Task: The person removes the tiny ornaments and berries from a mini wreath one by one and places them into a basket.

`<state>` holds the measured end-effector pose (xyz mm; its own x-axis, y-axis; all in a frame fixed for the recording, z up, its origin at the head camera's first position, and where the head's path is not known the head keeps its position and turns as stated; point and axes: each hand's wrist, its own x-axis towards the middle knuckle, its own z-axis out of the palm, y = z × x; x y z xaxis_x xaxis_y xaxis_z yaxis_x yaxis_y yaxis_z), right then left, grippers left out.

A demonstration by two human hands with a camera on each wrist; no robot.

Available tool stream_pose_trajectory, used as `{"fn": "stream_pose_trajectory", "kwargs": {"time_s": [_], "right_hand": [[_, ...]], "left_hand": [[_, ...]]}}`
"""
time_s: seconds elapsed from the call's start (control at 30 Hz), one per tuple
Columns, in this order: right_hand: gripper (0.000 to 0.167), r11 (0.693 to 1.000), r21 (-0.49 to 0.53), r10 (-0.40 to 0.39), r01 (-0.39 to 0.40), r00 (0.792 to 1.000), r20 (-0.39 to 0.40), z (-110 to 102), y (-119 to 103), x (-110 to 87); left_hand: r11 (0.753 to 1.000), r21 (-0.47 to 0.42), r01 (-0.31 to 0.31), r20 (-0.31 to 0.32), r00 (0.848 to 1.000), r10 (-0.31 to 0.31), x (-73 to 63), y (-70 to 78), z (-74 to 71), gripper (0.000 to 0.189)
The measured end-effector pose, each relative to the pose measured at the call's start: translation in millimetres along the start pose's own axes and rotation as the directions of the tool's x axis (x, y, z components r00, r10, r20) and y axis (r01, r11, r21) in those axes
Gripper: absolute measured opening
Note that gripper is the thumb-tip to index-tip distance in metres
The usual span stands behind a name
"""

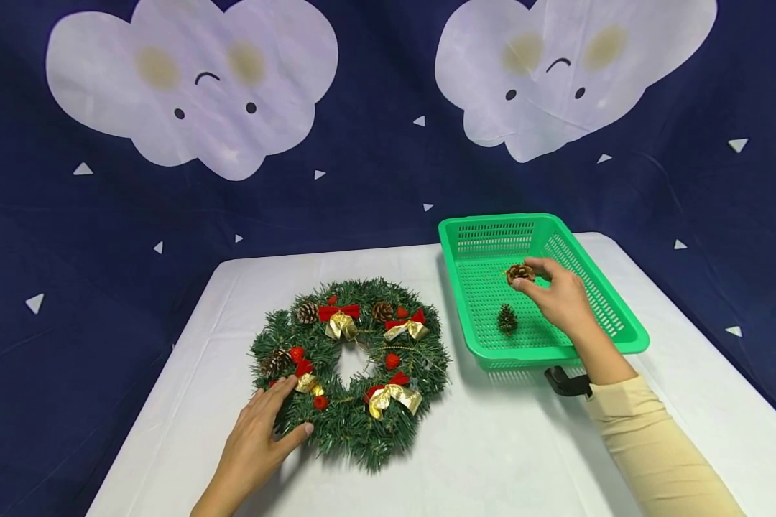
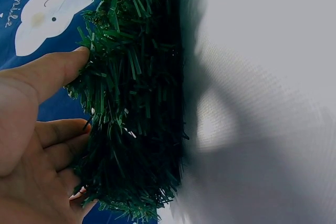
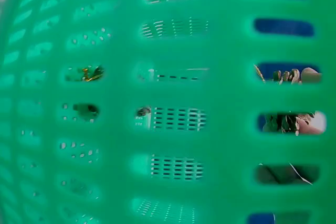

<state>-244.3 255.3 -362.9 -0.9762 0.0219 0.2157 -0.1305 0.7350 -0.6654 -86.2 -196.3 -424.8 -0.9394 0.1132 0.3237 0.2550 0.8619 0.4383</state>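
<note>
My right hand (image 1: 564, 300) pinches a brown pine cone (image 1: 519, 272) between thumb and fingers over the green plastic basket (image 1: 543, 353). A second, smaller pine cone (image 1: 507, 321) stands on the basket floor below it. Through the slots in the right wrist view, parts of the fingers (image 3: 311, 124) and the held cone show. At the left, my left hand (image 1: 253, 436) rests on the near left side of a green Christmas wreath (image 1: 356, 438), fingers extended beside a gold and red bow (image 1: 306, 380). In the left wrist view, its thumb (image 2: 58, 72) touches the wreath's outer needles.
More red and gold bows (image 1: 393, 397), red berries (image 1: 392, 361) and pine cones (image 1: 307, 311) decorate the wreath. Everything lies on a white-covered table (image 1: 491, 459). Behind it hangs a dark blue cloth (image 1: 375, 194) printed with clouds. A black wrist strap (image 1: 565, 382) sits under the right wrist.
</note>
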Motion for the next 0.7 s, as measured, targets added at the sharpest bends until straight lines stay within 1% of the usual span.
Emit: {"fn": "stream_pose_trajectory", "kwargs": {"time_s": [0.17,0.27,0.4,0.6,0.7], "right_hand": [[0.065,1.0,-0.017,0.018,-0.018,1.0,0.01,1,6,0.2],[0.065,0.999,-0.028,0.022,-0.022,1.0,0.019,3,9,1.0],[0.065,0.999,-0.045,0.027,-0.025,0.999,0.045,5,12,2.9],[0.061,0.997,-0.07,0.028,-0.023,0.997,0.075,6,15,5.3],[0.06,0.996,-0.084,0.032,-0.024,0.995,0.096,7,16,6.0]], "left_hand": [[1.0,0.002,-0.005,-0.007,1.0,0.005,-0.3,0.4,0.1,0.075],[1.0,-0.003,0.001,0.0,1.0,-0.001,-0.4,0.4,-0.1,0.075],[1.0,-0.01,0.012,0.016,1.0,-0.012,-0.1,0.6,-0.7,0.075],[1.0,-0.001,0.001,0.002,1.0,-0.001,0.3,0.3,-0.8,0.075],[1.0,-0.004,0.003,0.007,1.0,-0.003,0.7,0.5,-1.0,0.075]]}}
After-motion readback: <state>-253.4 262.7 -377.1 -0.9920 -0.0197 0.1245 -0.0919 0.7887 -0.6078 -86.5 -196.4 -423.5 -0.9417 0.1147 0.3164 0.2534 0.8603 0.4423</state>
